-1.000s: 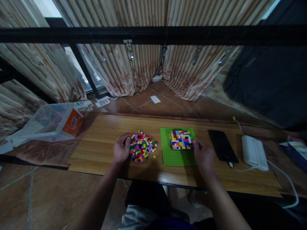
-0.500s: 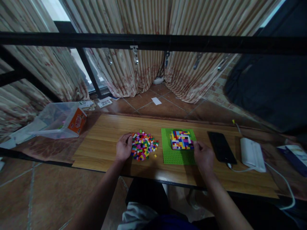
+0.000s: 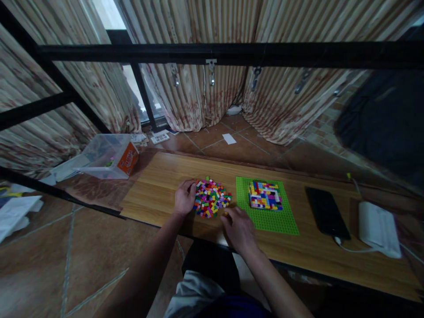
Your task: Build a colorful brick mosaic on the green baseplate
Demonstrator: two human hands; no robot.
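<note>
A loose pile of small toy bricks [image 3: 212, 197] in many colours lies on the wooden board. At its left edge rests my left hand [image 3: 185, 197], fingers loosely curved and touching the outer bricks, nothing visibly gripped. My right hand [image 3: 239, 227] is low at the pile's right front, thumb and forefinger closed on a small yellow brick [image 3: 225, 214]. To the right, a green baseplate [image 3: 273, 221] carries a block built of multicoloured bricks [image 3: 265, 195]. Its top is uneven, with a white part and a dark gap towards the right.
A black phone [image 3: 327, 213] with a white cable lies right of the baseplate, beside a white power bank [image 3: 379, 227]. A clear plastic bin [image 3: 107, 159] with an orange label stands at the left. Behind are a black metal rail [image 3: 232, 55] and striped curtains [image 3: 212, 101].
My right hand has left the brick block and moved left to the yellow brick beside the pile. My left hand stays by the pile. The whole view has shifted, with things appearing farther right.
</note>
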